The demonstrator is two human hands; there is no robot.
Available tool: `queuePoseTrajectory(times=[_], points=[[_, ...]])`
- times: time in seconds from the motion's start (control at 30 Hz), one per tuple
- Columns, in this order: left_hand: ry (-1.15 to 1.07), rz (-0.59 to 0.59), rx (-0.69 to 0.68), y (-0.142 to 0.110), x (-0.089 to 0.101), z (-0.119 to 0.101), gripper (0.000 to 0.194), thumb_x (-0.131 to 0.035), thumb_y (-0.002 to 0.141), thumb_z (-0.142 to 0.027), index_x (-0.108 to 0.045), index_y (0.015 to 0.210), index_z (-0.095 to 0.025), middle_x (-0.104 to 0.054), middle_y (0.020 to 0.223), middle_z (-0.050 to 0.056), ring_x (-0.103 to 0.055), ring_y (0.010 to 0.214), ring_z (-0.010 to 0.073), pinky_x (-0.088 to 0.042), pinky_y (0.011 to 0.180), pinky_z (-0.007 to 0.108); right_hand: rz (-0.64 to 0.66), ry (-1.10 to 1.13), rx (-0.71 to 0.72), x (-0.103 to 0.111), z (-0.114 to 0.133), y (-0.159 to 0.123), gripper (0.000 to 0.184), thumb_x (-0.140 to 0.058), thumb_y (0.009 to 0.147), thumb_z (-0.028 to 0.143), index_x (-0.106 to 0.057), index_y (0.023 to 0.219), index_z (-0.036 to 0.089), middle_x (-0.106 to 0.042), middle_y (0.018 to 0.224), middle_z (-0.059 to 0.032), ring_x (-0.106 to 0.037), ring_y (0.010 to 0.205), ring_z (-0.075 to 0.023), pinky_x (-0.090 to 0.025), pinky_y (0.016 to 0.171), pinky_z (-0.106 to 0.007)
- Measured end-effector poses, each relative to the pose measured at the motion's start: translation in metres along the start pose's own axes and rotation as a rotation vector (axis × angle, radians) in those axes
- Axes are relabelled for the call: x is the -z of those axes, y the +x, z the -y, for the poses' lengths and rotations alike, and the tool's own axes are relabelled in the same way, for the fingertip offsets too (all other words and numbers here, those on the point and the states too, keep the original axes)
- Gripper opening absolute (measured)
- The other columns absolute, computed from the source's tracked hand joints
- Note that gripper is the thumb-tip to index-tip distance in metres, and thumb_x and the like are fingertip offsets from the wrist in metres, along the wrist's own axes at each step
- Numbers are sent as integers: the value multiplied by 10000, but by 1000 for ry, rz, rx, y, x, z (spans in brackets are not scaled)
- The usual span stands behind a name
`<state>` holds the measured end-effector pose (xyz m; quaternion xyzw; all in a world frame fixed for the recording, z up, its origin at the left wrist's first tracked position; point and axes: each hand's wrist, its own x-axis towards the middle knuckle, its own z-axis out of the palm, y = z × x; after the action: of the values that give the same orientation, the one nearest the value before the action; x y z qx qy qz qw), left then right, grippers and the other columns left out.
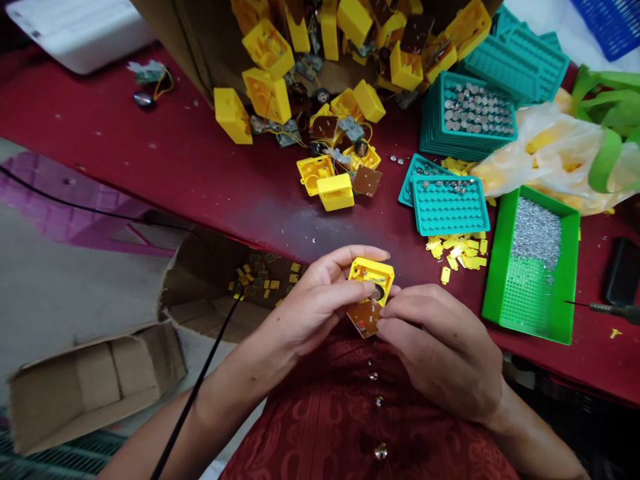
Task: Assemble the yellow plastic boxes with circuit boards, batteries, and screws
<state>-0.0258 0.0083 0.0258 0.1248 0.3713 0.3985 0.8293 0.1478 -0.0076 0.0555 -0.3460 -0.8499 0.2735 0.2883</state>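
Note:
My left hand (pixel 333 283) is closed around a small yellow plastic case (pixel 373 269), its open side facing up. The left thumb presses on a dark round part (pixel 379 293) inside the case, perhaps a small speaker. Below the case hangs a brown circuit board (pixel 364 321) with a red component on it. My right hand (pixel 440 340) pinches this board at its right edge, close against the case. The right fingertips are partly hidden. Both hands are held in front of my body, near the table's front edge.
Many yellow cases with wired boards (pixel 325 127) lie heaped at the back. Teal trays (pixel 451 207) with silver button cells stand to the right, beside yellow tabs (pixel 460 253). A green bin (pixel 530 327) holds small metal screws. A screwdriver (pixel 613 311) points in from the right. Cardboard boxes (pixel 95 387) lie below left.

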Motion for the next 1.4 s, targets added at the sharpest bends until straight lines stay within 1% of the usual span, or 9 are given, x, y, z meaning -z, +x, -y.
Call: queuePoseTrajectory(times=[0.23,0.37,0.53,0.63,0.77,0.9,1.0,1.17,1.4], points=[[-14,11,39,-1,0,-1,339,-757,724,-85,-698,1039,-196,-758,862,22,-706,762,138,-531,685,215,7,47,-1,3,1,-2,144,-523,916,62,-638,855,123,-686,875,-59,-583,846,-139,-485,759,-300],[60,30,-11,-1,1,1,325,-734,740,-71,-720,1037,-203,-756,933,26,-688,791,124,-519,722,216,-3,38,15,3,-1,-5,107,-541,908,57,-626,881,117,-680,901,-71,-581,860,-148,-486,767,-311],[98,2,-21,0,-1,1,330,-741,719,-89,-726,1031,-198,-743,921,19,-660,777,116,-501,705,207,-13,-55,47,2,-1,-3,104,-568,878,36,-623,894,123,-680,889,-70,-593,848,-159,-491,760,-311],[58,-10,10,0,-4,-1,324,-714,716,-134,-730,1038,-165,-734,921,35,-655,786,127,-510,701,209,-29,-157,-51,3,2,2,113,-580,865,26,-621,863,131,-687,858,-59,-607,804,-146,-481,723,-280],[0,5,83,-2,-5,-1,381,-654,743,-212,-706,1118,-171,-719,1014,64,-668,850,186,-564,721,290,19,-248,-177,7,1,12,101,-584,891,90,-617,819,153,-680,794,-30,-612,722,-127,-462,672,-264],[24,-8,11,-4,-5,3,426,-672,688,-106,-683,1103,-201,-701,1068,53,-665,908,188,-570,766,299,19,-213,-218,13,-6,20,85,-622,864,95,-616,832,173,-682,786,-4,-619,698,-114,-457,641,-248],[77,-11,-32,-4,-6,4,470,-684,653,-18,-667,1092,-188,-707,1036,48,-666,911,173,-564,793,284,16,-157,-229,16,-10,22,93,-626,861,91,-616,842,182,-683,788,5,-628,711,-110,-466,640,-240],[151,-20,-64,0,-8,2,463,-714,682,-26,-649,1115,-176,-716,951,36,-676,909,169,-562,781,263,41,-192,-214,18,-14,23,79,-607,878,104,-618,834,169,-671,776,-10,-606,698,-122,-452,636,-258],[143,-17,-29,4,-7,3,509,-730,679,-29,-631,1158,-167,-721,1090,69,-686,950,167,-561,806,260,26,-200,-203,17,-19,20,96,-579,891,96,-623,843,166,-659,775,-12,-588,701,-118,-440,641,-250]])
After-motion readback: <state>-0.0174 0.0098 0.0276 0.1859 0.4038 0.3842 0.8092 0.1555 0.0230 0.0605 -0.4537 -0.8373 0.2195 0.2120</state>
